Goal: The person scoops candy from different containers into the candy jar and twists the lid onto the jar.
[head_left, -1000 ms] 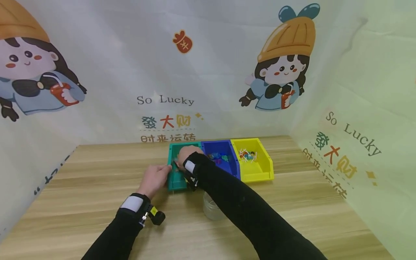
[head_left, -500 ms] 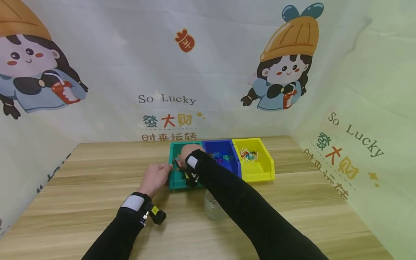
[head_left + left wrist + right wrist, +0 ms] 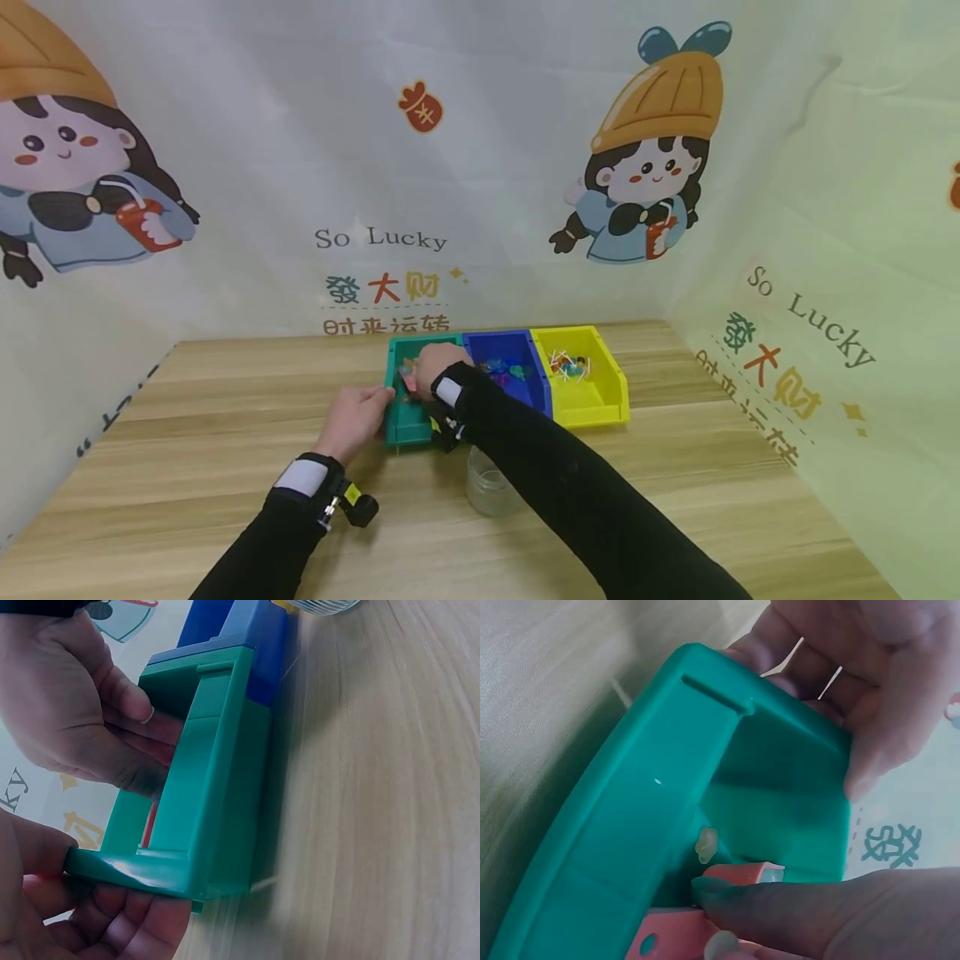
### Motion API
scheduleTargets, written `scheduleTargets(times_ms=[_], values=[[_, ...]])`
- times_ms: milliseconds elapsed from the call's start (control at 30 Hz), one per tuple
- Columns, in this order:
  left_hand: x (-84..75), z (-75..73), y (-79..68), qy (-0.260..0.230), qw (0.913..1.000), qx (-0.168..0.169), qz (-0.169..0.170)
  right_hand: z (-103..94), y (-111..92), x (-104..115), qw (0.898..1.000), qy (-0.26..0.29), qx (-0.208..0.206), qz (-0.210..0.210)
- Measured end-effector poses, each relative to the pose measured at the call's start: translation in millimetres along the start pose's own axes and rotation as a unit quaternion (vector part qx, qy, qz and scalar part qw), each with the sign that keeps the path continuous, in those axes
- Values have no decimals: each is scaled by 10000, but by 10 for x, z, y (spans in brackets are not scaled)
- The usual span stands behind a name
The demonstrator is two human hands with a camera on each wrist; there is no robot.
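Note:
In the head view, my left hand [image 3: 352, 421] is at the left wall of the green bin [image 3: 408, 435]. The left wrist view shows its thumb and curled fingers gripping that wall. My right hand [image 3: 438, 367] reaches down inside the same bin. It pinches a pink plastic tool [image 3: 671, 932] with a round hole; its exact kind is partly hidden by the thumb. A small pale piece [image 3: 706, 845] lies in the bin near the tool, and a round pale bit [image 3: 721, 945] shows beside the fingers.
A blue bin [image 3: 536, 383] with small coloured pieces adjoins the green one. Beyond it is a yellow bin [image 3: 600, 408] holding several white-stemmed pieces [image 3: 570, 365]. A clear jar [image 3: 491, 492] stands in front, partly under my right forearm. A printed cloth [image 3: 510, 283] hangs behind the table.
The head view has tilted slightly. My right hand has shifted a little within the green bin, and more of the pink tool shows. My left hand keeps its grip on the wall.

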State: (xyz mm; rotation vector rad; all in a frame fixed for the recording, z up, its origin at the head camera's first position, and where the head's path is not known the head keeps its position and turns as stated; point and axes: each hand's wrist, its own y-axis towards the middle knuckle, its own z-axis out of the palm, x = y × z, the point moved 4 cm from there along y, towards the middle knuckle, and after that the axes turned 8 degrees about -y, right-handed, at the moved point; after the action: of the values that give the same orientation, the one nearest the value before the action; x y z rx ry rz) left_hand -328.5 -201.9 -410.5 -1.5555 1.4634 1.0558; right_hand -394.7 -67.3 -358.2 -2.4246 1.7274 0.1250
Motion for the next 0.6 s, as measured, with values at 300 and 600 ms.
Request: scheduleTargets(times_ms=[300,600], values=[[-9,-9,-15,-59,10000,-45,-36,-16,12,-49,9997,113,-99,187],[-8,8,-25,-28,10000,11,-47,-12,-50,-61,9991,307,-266,138]])
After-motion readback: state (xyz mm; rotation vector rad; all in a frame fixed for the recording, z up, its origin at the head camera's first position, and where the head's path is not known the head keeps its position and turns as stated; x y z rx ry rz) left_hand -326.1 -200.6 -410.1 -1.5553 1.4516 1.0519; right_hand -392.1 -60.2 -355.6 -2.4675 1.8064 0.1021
